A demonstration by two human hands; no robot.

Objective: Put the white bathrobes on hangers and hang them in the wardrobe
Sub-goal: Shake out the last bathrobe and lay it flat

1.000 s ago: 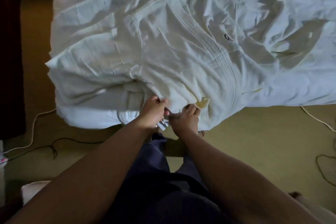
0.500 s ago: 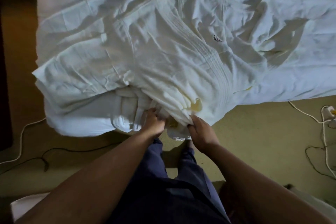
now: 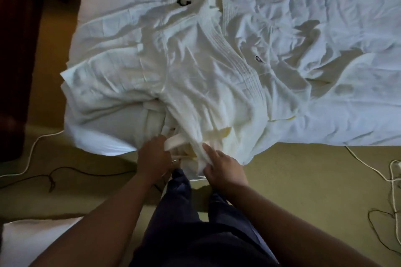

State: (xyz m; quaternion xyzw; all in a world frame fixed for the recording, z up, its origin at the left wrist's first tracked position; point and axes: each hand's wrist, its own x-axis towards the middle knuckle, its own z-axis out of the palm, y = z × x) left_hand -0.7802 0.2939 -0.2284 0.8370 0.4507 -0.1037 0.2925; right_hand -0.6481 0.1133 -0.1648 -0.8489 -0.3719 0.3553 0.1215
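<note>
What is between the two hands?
Head view: bunched bathrobe cloth and a flat white strip lie between the left hand and right hand.

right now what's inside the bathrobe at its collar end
A dark hanger hook sticks out at the collar of the bathrobe; the rest of the hanger is covered by cloth, unseen.

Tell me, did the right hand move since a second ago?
Yes. Judged against the near bed edge, the right hand, gripping the bathrobe, slid rightwards and slightly back toward the person.
</note>
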